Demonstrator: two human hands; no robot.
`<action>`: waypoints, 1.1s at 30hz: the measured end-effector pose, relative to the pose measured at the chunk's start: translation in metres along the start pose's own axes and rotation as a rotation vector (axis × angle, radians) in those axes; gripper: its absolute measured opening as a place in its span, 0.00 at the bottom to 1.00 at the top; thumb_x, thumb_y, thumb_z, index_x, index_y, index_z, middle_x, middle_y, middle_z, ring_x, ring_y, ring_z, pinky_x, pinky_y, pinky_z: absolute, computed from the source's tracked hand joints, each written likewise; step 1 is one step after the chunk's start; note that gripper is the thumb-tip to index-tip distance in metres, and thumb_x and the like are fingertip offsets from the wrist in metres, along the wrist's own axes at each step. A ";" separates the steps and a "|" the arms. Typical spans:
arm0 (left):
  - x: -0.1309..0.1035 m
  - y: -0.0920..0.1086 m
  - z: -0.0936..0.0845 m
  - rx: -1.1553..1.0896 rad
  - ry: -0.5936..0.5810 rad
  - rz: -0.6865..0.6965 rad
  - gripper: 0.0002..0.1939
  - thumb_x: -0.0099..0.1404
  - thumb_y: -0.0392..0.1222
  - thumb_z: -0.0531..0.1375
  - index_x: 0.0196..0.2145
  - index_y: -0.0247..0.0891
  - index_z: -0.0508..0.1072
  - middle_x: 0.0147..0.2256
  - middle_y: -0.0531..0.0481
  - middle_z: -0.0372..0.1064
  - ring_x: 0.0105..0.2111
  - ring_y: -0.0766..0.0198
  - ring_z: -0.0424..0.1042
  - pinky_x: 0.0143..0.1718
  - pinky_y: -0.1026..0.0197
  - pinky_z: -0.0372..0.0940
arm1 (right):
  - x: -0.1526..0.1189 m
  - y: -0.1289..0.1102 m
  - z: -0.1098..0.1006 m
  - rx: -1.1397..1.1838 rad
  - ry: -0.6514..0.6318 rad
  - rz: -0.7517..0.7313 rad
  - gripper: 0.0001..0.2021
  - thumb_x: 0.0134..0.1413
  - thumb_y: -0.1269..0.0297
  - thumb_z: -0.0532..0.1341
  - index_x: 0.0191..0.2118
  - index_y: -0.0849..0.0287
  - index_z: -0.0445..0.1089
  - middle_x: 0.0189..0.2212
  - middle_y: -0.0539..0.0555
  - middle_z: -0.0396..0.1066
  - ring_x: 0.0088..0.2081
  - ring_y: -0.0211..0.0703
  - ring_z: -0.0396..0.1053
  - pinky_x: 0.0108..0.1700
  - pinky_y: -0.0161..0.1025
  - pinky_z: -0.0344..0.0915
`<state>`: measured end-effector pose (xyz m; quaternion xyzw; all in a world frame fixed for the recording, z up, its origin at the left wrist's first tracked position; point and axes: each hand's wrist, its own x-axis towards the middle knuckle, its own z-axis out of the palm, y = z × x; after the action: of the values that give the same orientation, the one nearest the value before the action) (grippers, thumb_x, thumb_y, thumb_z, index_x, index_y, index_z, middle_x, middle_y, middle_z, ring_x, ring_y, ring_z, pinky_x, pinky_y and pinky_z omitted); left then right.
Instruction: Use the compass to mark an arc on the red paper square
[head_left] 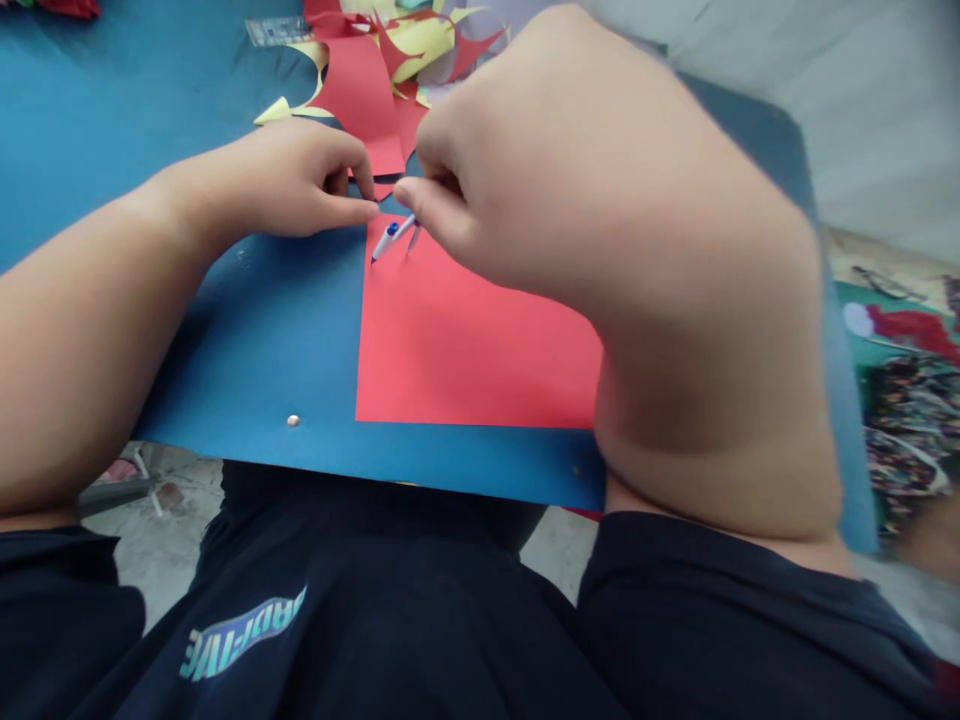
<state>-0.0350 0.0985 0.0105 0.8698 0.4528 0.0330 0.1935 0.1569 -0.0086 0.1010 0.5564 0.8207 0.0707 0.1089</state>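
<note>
Surface: blue desk (247, 340), seen from above, scraps at far edge.
Red sheet (465, 350): flat on desk, near front edge.
Right hand (525, 170): grip clenched on compass (395, 235), its points down on sheet's top-left corner.
Left hand (292, 180): fingertips pinched together at that corner, just beside compass; what they pinch is unclear.
Scraps (382, 70): red and yellow paper offcuts, piled behind hands.

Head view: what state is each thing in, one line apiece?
Red sheet: flat on the blue table, uncut.
Compass: tilted, tips on the red sheet's top corner.
Right hand: pinching the compass.
Left hand: fingertips at the sheet's corner.
Paper scraps: piled beyond the hands.
</note>
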 end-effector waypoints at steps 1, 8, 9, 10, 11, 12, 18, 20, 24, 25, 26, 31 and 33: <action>0.000 -0.001 0.001 0.000 0.002 -0.002 0.24 0.71 0.55 0.64 0.57 0.39 0.83 0.36 0.51 0.75 0.34 0.61 0.67 0.39 0.59 0.56 | -0.002 0.001 -0.002 -0.031 -0.026 0.005 0.10 0.79 0.69 0.59 0.45 0.61 0.77 0.43 0.65 0.81 0.58 0.75 0.82 0.49 0.54 0.75; 0.003 -0.006 0.005 -0.005 0.009 -0.040 0.28 0.64 0.60 0.70 0.57 0.42 0.83 0.34 0.51 0.75 0.33 0.60 0.70 0.40 0.58 0.57 | -0.003 0.025 -0.001 -0.166 0.008 0.055 0.09 0.76 0.65 0.69 0.42 0.65 0.82 0.38 0.63 0.82 0.48 0.72 0.85 0.35 0.49 0.63; 0.003 -0.005 0.005 -0.006 0.008 -0.043 0.28 0.64 0.61 0.70 0.56 0.42 0.83 0.34 0.52 0.75 0.33 0.60 0.70 0.40 0.58 0.57 | -0.001 0.028 0.001 -0.187 0.012 0.058 0.11 0.78 0.63 0.68 0.43 0.66 0.83 0.38 0.63 0.83 0.48 0.72 0.85 0.36 0.49 0.63; 0.003 -0.005 0.005 -0.008 0.008 -0.045 0.28 0.64 0.61 0.70 0.55 0.42 0.83 0.33 0.52 0.74 0.32 0.60 0.70 0.39 0.58 0.57 | 0.000 0.030 0.002 -0.197 0.016 0.056 0.13 0.80 0.61 0.67 0.46 0.67 0.85 0.38 0.63 0.83 0.48 0.71 0.86 0.36 0.50 0.63; 0.003 -0.004 0.005 -0.010 0.010 -0.046 0.27 0.64 0.60 0.71 0.54 0.42 0.83 0.33 0.52 0.74 0.32 0.61 0.70 0.39 0.58 0.57 | 0.002 0.032 0.003 -0.194 0.024 0.060 0.16 0.82 0.59 0.65 0.49 0.68 0.85 0.39 0.63 0.84 0.49 0.70 0.86 0.37 0.50 0.64; 0.003 -0.004 0.005 -0.012 0.011 -0.045 0.27 0.64 0.59 0.71 0.54 0.41 0.83 0.33 0.52 0.74 0.32 0.61 0.69 0.39 0.58 0.57 | 0.004 0.033 0.004 -0.182 0.031 0.059 0.18 0.82 0.57 0.65 0.52 0.69 0.86 0.41 0.64 0.84 0.49 0.70 0.86 0.38 0.51 0.65; 0.003 -0.003 0.003 -0.009 0.004 -0.050 0.25 0.65 0.58 0.71 0.54 0.41 0.83 0.33 0.52 0.74 0.32 0.61 0.69 0.37 0.59 0.56 | 0.012 0.038 0.005 -0.023 0.076 0.073 0.14 0.78 0.67 0.67 0.58 0.68 0.87 0.46 0.63 0.86 0.53 0.70 0.85 0.47 0.53 0.74; 0.003 -0.003 0.003 -0.004 0.000 -0.057 0.25 0.66 0.57 0.70 0.54 0.41 0.83 0.32 0.52 0.74 0.32 0.61 0.69 0.37 0.59 0.56 | 0.015 0.040 0.006 0.044 0.119 0.050 0.14 0.75 0.68 0.68 0.58 0.65 0.87 0.44 0.60 0.86 0.52 0.69 0.85 0.48 0.54 0.76; 0.003 -0.004 0.003 0.007 0.014 -0.044 0.23 0.68 0.56 0.68 0.54 0.40 0.83 0.32 0.52 0.74 0.33 0.61 0.69 0.37 0.59 0.57 | 0.019 0.040 0.009 0.085 0.155 -0.034 0.16 0.73 0.69 0.65 0.58 0.66 0.87 0.46 0.61 0.85 0.54 0.70 0.84 0.57 0.60 0.77; 0.003 -0.004 0.003 0.008 0.018 -0.037 0.23 0.68 0.55 0.67 0.54 0.40 0.83 0.32 0.53 0.75 0.33 0.61 0.69 0.38 0.59 0.57 | 0.021 0.039 0.009 0.076 0.154 -0.058 0.17 0.74 0.70 0.63 0.59 0.67 0.87 0.48 0.62 0.85 0.57 0.69 0.83 0.60 0.60 0.75; 0.003 -0.004 0.003 0.009 0.021 -0.029 0.22 0.69 0.54 0.66 0.54 0.41 0.83 0.33 0.53 0.75 0.34 0.61 0.70 0.38 0.59 0.58 | 0.022 0.038 0.010 0.065 0.154 -0.071 0.18 0.75 0.71 0.61 0.60 0.67 0.86 0.50 0.62 0.85 0.59 0.69 0.82 0.64 0.60 0.74; 0.003 -0.004 0.004 0.016 0.044 -0.009 0.19 0.69 0.50 0.63 0.53 0.40 0.83 0.34 0.52 0.75 0.34 0.62 0.70 0.38 0.59 0.59 | 0.023 0.032 0.008 0.052 0.130 -0.066 0.23 0.76 0.76 0.55 0.65 0.65 0.83 0.56 0.58 0.83 0.65 0.67 0.79 0.67 0.58 0.72; 0.003 -0.004 0.004 0.014 0.045 -0.010 0.19 0.69 0.50 0.64 0.53 0.40 0.83 0.35 0.52 0.75 0.35 0.61 0.70 0.39 0.59 0.59 | 0.021 0.033 0.007 0.052 0.132 -0.080 0.22 0.77 0.75 0.56 0.65 0.66 0.83 0.55 0.61 0.83 0.63 0.70 0.80 0.65 0.60 0.74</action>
<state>-0.0353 0.1012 0.0051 0.8677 0.4618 0.0486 0.1772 0.1811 0.0226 0.0996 0.5198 0.8493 0.0815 0.0427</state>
